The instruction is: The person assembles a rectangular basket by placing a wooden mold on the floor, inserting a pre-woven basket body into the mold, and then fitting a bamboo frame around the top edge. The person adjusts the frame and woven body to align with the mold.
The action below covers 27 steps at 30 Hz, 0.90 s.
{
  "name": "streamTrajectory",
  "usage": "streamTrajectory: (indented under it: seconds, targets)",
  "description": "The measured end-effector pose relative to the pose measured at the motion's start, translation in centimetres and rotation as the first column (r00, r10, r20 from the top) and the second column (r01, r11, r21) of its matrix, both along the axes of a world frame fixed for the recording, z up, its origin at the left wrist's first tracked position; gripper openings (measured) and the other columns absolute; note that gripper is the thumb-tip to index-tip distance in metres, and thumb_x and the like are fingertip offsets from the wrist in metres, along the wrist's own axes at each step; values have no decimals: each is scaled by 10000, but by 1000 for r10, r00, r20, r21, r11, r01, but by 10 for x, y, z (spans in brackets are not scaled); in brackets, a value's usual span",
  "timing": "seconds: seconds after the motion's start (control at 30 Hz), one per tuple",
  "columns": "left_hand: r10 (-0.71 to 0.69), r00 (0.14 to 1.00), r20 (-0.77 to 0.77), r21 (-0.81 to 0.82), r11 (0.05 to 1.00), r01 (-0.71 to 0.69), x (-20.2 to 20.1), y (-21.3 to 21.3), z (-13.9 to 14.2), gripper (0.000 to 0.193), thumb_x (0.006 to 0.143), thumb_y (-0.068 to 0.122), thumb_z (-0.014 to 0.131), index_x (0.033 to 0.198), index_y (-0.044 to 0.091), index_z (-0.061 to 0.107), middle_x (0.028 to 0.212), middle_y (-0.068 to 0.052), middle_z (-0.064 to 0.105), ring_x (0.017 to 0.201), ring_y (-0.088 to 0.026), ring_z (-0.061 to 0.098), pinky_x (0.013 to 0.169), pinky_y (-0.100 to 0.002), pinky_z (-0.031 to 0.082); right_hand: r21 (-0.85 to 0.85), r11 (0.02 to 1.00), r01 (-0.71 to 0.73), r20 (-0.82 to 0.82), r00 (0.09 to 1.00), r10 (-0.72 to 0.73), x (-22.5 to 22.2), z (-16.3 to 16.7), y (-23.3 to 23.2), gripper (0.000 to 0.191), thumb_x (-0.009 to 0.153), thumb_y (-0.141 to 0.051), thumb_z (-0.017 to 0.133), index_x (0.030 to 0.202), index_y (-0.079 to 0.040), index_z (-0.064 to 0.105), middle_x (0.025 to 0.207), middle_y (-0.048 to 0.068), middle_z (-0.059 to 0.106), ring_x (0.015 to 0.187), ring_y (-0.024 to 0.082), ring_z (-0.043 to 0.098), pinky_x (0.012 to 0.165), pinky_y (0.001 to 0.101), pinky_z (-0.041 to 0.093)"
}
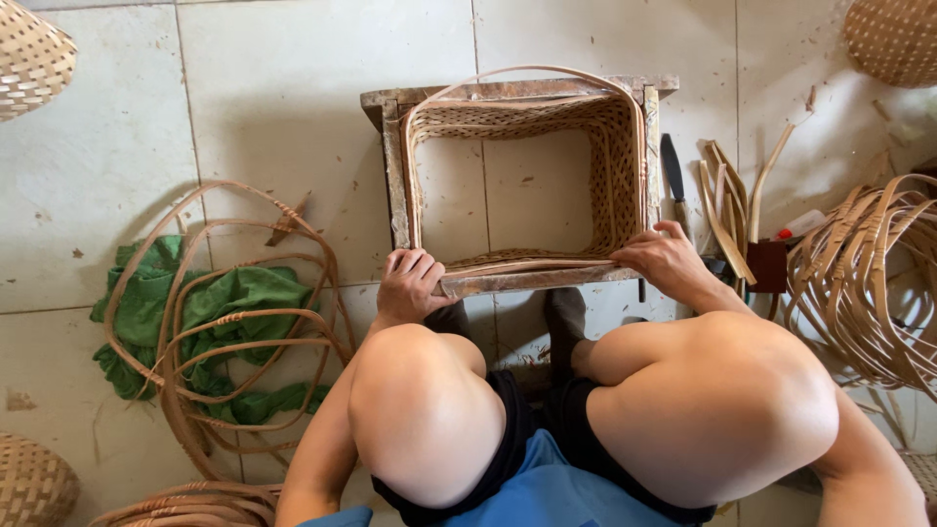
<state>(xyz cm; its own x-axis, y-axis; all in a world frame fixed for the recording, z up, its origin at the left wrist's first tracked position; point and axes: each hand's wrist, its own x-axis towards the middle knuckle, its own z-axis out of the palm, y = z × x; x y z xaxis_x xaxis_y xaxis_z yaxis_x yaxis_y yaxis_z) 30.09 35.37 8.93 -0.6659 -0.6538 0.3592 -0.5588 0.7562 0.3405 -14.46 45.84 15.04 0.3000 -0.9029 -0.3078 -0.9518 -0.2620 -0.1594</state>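
Two hands of mine rest on the near edge of a square wooden frame [392, 176] that sits on the pale tiled floor [273, 88] right in front of my knees. Fitted inside that frame is a woven bamboo basket wall [613, 166], open through the middle so the tiles show, with a thin bamboo strip [527, 70] bowing over its far edge.

To my left, a loose tangle of rattan hoops [234, 322] lies over a crumpled green cloth [244, 293]. To my right, a bigger bundle of curved bamboo strips [859, 273] fans across the floor, well apart from the frame. Parts of woven baskets show in the corners: one at upper left [29, 54], one at upper right [893, 39], one at lower left [34, 483].

Just beside the frame's right side lie a few short bamboo slats [727, 205] and a dark-bladed knife [673, 176].

My left hand [410, 283] is curled over the frame's near left corner, fingers folded down onto the wood, gripping the rail. My right hand [664, 259] lies flatter on the near right corner, fingers [639, 239] spread and pressing on the basket's rim where it meets the frame; it holds nothing loose.
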Motion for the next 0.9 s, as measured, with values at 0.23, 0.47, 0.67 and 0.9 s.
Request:
streamTrajectory:
  seconds: [0.23, 0.47, 0.67, 0.9]
  targets:
    - [1, 997, -71, -18, 1000, -3, 2, 2, 4, 586, 731, 597, 865, 886, 100, 598, 960, -45, 603, 1080, -247, 569, 1005, -471, 422, -289, 957, -19, 14, 1000, 24, 34, 8, 30, 395, 888, -240, 659, 1229, -40, 645, 1173, 103, 636, 1218, 272, 566, 1115, 471, 371]
    - [-1, 1000, -7, -25, 1000, 0, 6, 14, 0, 571, 614, 511, 881, 900, 101, 607, 957, -59, 598, 1061, -270, 578, 987, -475, 417, -401, 916, 8, 10, 1000, -4, 44, -3, 51, 376, 903, -142, 679, 1268, -70, 622, 1116, 64, 621, 1195, 234, 583, 1131, 421, 382]
    - [-58, 996, -62, -33, 998, 56, 12, 14, -13, 547, 599, 475, 893, 894, 109, 613, 949, -62, 601, 1037, -278, 574, 971, -476, 411, -339, 941, 8, -129, 990, -55, 60, 9, 50, 371, 837, -166, 718, 1201, -156, 641, 1086, 36, 631, 1179, 221, 623, 1190, 402, 369]
    - [-97, 993, -66, -33, 995, 95, 16, 10, -11, 523, 643, 483, 865, 876, 100, 595, 935, -72, 597, 1031, -282, 571, 969, -477, 420, 19, 997, -75, -474, 877, 75, 94, 31, 13, 551, 841, -611, 693, 1042, -98, 665, 797, 39, 664, 994, 250, 656, 1269, 498, 170]
